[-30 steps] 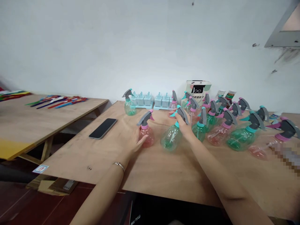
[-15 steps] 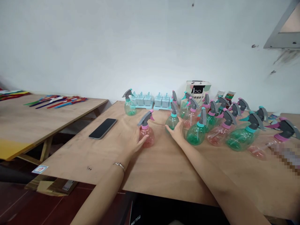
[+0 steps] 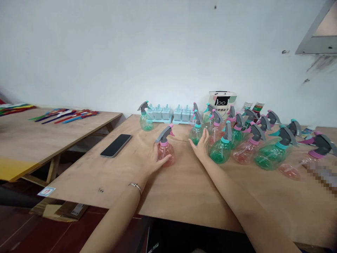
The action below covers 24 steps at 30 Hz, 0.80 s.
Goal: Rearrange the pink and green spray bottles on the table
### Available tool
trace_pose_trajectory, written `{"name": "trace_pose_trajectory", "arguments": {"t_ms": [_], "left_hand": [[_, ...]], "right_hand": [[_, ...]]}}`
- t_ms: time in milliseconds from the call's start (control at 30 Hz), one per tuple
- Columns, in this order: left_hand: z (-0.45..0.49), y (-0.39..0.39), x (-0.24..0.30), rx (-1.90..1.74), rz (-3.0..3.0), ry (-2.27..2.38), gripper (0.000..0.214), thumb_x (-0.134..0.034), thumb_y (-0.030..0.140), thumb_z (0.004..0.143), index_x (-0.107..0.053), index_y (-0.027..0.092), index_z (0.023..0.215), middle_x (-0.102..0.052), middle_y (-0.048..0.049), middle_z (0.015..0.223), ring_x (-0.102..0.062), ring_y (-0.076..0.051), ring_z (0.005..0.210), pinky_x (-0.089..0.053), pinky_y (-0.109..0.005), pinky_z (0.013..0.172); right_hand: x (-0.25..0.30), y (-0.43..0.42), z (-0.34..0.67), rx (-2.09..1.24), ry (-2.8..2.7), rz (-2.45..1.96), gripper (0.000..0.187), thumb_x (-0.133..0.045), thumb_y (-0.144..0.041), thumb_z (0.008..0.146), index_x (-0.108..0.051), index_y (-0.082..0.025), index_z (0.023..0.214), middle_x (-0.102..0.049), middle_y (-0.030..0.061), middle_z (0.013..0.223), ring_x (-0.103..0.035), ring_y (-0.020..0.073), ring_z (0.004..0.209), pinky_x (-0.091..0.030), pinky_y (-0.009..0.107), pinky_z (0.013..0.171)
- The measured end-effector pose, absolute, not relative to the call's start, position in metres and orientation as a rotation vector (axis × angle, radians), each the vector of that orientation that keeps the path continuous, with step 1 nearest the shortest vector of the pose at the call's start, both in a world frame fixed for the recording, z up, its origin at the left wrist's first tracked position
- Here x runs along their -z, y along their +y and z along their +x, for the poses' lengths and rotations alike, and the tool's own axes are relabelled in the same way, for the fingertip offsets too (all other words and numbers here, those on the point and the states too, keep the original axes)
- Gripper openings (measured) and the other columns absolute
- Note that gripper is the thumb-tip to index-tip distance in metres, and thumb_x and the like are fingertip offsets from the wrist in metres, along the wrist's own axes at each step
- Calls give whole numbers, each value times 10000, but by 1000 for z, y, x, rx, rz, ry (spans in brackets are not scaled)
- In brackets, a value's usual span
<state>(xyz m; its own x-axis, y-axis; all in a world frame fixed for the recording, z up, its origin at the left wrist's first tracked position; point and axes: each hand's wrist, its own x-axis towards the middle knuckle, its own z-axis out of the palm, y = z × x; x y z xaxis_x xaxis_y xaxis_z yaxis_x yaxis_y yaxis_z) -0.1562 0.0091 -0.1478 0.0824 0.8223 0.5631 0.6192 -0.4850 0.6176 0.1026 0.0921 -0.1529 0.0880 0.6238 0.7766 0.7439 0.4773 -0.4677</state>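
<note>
On wood bench: round see-thru pink btl, grey head, pink collar & trigger, upright R of phone, L hand grip holding it. Green btl, aqua collar, farther R of phone; R hand grip wide beside it, contact unclear.

I'm facing a pale wall; two wooden tables are standing by it, red floor is showing below, perhaps a window frame is peeking in.

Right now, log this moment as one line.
left hand: around pink spray bottle | right hand: open, at green spray bottle | both bottles: upright | phone: flat on table
</note>
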Motion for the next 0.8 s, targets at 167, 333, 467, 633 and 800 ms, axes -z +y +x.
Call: {"name": "trace_pose_trajectory", "arguments": {"t_ms": [167, 333, 467, 633, 800], "left_hand": [[-151, 12, 153, -1413, 2251, 1334, 750, -646, 490, 850, -323, 211, 1467, -510, -160, 1410, -517, -313, 1326, -417, -503, 1118], [-148, 1, 150, -1319, 2496, 1274, 654, -621, 544, 841, -478, 210, 1385, -589, -148, 1289, -582, -325, 1195, -443, -510, 1050], [-162, 15, 142, -1620, 2277, 1339, 381, -489, 463, 935, -577, 210, 1207, -642, -105, 1133, -620, -258, 1077, -494, -418, 957], [-209, 91, 106, -1711, 1690, 1960, 448, -604, 336, 876, -509, 119, 1255, -558, -187, 1305, -558, -265, 1219, -439, -392, 1033], [-241, 164, 72, -1426, 1507, 2215, 813, -733, 349, 791, -314, 37, 1414, -387, -302, 1487, -352, -348, 1451, -318, -457, 1150]], "right_hand": [[124, 42, 59, -26, -1841, -778, 859, -618, -504, 866, -188, -181, 1536, -421, 219, 1455, -428, 342, 1395, -368, 574, 1158], [87, 23, 16, -481, -1789, -771, 874, -705, -472, 800, -247, -199, 1493, -474, 201, 1451, -495, 312, 1340, -418, 514, 1117], [71, 29, 20, -736, -1728, -746, 468, -602, -373, 849, -474, -205, 1267, -652, 110, 1147, -654, 237, 1044, -518, 419, 949], [67, 32, 34, -812, -1791, -717, 197, -577, -340, 842, -554, -215, 993, -659, 53, 983, -642, 205, 881, -513, 375, 856], [69, 30, 36, -844, -1879, -663, 274, -591, -359, 853, -506, -226, 1077, -638, 61, 1089, -634, 177, 870, -513, 359, 838]]}}
